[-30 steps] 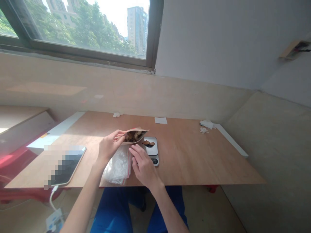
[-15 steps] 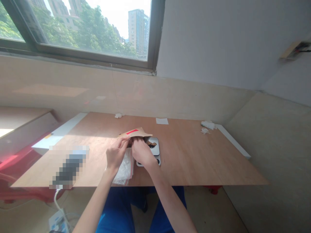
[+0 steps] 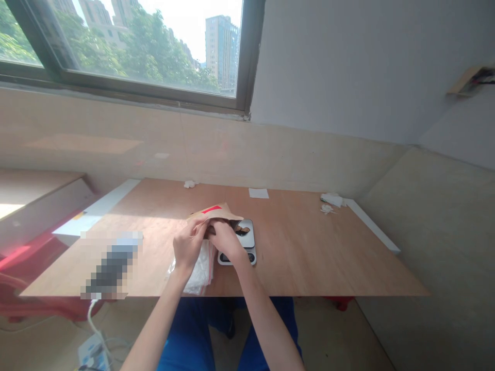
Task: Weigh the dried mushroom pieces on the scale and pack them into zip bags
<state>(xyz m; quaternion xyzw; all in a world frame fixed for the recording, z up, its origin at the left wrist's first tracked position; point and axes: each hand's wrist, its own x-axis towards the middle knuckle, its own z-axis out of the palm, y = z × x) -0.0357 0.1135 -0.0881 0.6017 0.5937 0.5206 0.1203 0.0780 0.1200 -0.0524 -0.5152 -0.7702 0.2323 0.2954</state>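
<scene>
My left hand pinches the near edge of a brown kraft paper bag with a red strip on it, tilted over the table. Against the bag's opening, my right hand has its fingers bent and pressed together; the fingertips are out of sight, and what they hold is hidden. Just under and right of this hand lies a small digital scale with a silver plate, partly covered. Some brown pieces show on or just above its plate. Clear zip bags with red edges lie below my left hand.
A pixelated dark object lies at the table's left, with a white cable running down to a power strip. Along the back of the wooden table are a white paper and crumpled scraps. Red stools stand below.
My right hand has shifted slightly left and its fingers show less at the bag's opening. More of the scale's lower panel is visible. The bag stays in nearly the same place.
</scene>
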